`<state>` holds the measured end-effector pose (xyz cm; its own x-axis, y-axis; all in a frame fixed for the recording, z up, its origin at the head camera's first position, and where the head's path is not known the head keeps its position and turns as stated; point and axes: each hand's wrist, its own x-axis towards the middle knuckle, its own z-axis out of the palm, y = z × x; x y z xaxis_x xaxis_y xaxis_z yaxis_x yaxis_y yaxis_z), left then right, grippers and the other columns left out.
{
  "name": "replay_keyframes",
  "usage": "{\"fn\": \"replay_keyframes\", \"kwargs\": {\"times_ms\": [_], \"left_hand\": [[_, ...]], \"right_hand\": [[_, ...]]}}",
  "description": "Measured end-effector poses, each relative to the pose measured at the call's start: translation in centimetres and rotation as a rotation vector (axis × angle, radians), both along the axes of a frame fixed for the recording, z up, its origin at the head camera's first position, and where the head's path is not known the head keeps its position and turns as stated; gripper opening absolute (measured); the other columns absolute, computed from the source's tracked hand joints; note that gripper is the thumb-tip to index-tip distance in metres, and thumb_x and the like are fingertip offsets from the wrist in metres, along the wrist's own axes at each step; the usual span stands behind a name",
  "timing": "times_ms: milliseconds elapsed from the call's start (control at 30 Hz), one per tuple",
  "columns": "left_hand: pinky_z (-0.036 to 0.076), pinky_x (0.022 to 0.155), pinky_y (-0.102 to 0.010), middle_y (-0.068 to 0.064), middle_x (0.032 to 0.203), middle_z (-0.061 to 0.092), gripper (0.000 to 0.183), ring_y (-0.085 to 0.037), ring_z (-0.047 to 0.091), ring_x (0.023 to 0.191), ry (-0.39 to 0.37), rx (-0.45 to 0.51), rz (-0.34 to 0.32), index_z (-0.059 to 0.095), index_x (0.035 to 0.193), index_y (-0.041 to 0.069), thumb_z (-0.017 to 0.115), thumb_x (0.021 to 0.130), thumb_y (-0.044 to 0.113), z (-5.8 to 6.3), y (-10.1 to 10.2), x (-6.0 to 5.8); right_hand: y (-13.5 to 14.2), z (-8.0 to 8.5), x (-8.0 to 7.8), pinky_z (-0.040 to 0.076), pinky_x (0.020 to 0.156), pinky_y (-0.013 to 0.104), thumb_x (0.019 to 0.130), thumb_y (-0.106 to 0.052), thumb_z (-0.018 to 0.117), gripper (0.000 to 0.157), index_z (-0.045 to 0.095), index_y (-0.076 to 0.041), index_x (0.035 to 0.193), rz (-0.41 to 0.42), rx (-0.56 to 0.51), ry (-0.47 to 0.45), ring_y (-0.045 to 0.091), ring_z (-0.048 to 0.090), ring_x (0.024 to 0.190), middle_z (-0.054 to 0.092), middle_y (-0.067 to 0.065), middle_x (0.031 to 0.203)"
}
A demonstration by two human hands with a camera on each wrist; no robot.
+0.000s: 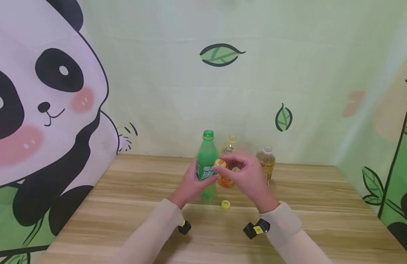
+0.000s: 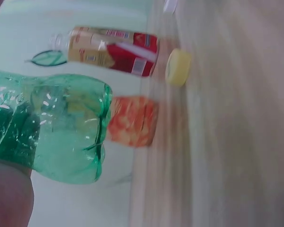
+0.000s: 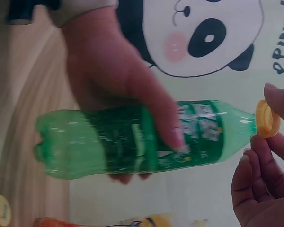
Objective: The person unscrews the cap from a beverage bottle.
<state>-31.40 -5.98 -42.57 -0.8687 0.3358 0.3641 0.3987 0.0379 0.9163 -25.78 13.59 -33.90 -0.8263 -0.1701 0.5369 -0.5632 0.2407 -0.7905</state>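
Note:
My left hand (image 1: 191, 179) grips a green plastic bottle (image 1: 208, 152) around its labelled middle. The bottle stands nearly upright in the head view, and its mouth is uncapped. Between thumb and fingers, my right hand (image 1: 247, 176) pinches an orange-yellow bottle cap (image 1: 219, 162). In the right wrist view this cap (image 3: 267, 119) overlaps the narrow neck end of the green bottle (image 3: 203, 132), its hollow side partly showing. A separate yellow cap (image 1: 225, 204) lies on the table in front of the hands.
Behind the right hand stands a clear bottle (image 1: 232, 141) with an orange lower part, partly hidden. To its right is an uncapped bottle with a red and tan label (image 2: 113, 49). The wooden table (image 1: 140, 183) meets a panda-printed cloth backdrop (image 1: 163, 91).

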Motion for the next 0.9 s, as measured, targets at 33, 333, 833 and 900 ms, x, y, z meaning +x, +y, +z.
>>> {"fn": "replay_keyframes", "kwargs": {"times_ms": [33, 333, 833, 900], "left_hand": [[0.054, 0.105, -0.048, -0.005, 0.137, 0.06, 0.073, -0.025, 0.061, 0.125, -0.007, -0.011, 0.003, 0.033, 0.151, 0.027, 0.077, 0.092, 0.025, 0.1, -0.2, -0.2], [0.042, 0.116, -0.058, -0.005, 0.145, 0.055, 0.085, -0.03, 0.053, 0.137, -0.037, -0.154, 0.061, 0.023, 0.158, 0.031, 0.077, 0.092, 0.027, 1.0, -2.0, -2.8], [0.047, 0.112, -0.052, -0.004, 0.134, 0.061, 0.079, -0.027, 0.06, 0.126, -0.065, -0.196, 0.093, 0.037, 0.15, 0.025, 0.084, 0.086, 0.031, 0.9, -3.1, -5.7], [0.048, 0.111, -0.052, -0.004, 0.133, 0.062, 0.077, -0.027, 0.061, 0.125, -0.066, -0.204, 0.107, 0.038, 0.149, 0.025, 0.084, 0.086, 0.029, 0.9, -3.2, -6.1]], "right_hand": [[-0.1, -0.4, -0.2, 0.055, 0.07, 0.023, 0.08, -0.02, 0.089, 0.025, 0.08, -0.014, 0.103, -0.002, 0.01, 0.003, 0.02, 0.064, 0.082, 0.073, 0.005, 0.093], [-0.8, -3.6, -1.7, 0.055, 0.064, 0.027, 0.079, -0.02, 0.089, 0.024, 0.08, -0.015, 0.101, 0.003, 0.089, 0.002, 0.016, 0.062, 0.076, 0.069, 0.005, 0.085], [-2.5, -7.8, -4.5, 0.058, 0.066, 0.025, 0.08, -0.032, 0.088, 0.024, 0.079, -0.018, 0.098, 0.107, 0.308, -0.068, 0.01, 0.064, 0.075, 0.072, -0.005, 0.086], [-2.8, -8.2, -4.7, 0.058, 0.068, 0.024, 0.08, -0.033, 0.088, 0.024, 0.079, -0.02, 0.097, 0.118, 0.352, -0.088, 0.008, 0.065, 0.076, 0.073, -0.007, 0.087]]}}
